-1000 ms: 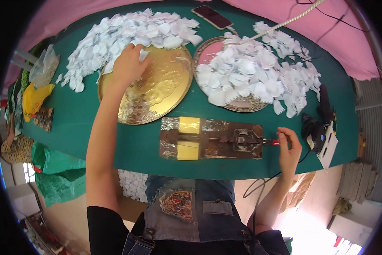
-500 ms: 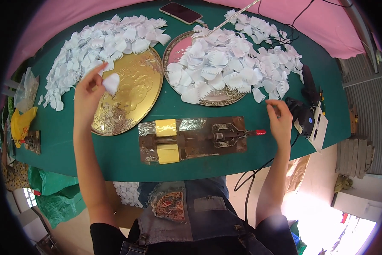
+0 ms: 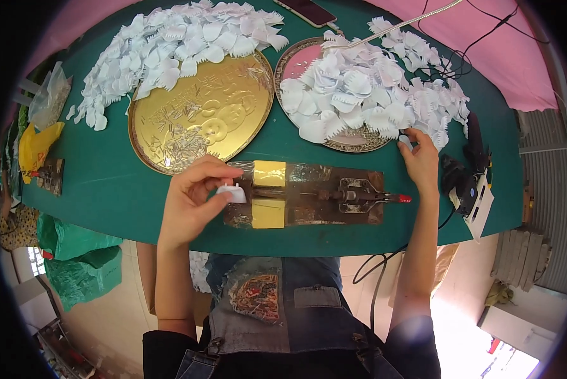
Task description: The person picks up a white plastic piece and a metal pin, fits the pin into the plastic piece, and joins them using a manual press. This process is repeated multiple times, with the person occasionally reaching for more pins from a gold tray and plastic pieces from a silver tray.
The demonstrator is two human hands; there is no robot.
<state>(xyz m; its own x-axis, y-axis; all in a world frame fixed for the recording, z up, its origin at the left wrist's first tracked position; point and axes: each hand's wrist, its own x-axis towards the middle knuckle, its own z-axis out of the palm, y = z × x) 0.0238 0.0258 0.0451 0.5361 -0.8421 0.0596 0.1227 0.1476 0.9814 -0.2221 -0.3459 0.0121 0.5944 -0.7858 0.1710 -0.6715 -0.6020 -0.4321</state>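
Note:
My left hand [image 3: 195,199] is closed in a pinch on a small white piece [image 3: 236,193] with short prongs on its upper edge. It is over the left end of a flat brown clamp fixture [image 3: 309,196], which has two yellow pads [image 3: 268,213] and a red-tipped lever [image 3: 402,198]. My right hand [image 3: 420,158] is at the lower right edge of a pile of white toothed pieces [image 3: 359,82]. Its thumb and fingers close on one pale piece [image 3: 405,143] there. The pile lies partly on an ornate round tray [image 3: 288,57].
A gold round tray [image 3: 245,95] holds many thin metal pins [image 3: 192,142]. Behind it spreads another heap of white toothed pieces [image 3: 176,38]. A phone [image 3: 305,11] lies at the far edge. Black tools [image 3: 463,180] and a cable [image 3: 375,265] are at right, plastic bags [image 3: 37,148] at left.
My left hand has come from over the gold tray toward me and right, to the fixture's left end. My right hand has moved up to the pile and closed on a piece. The view has shifted.

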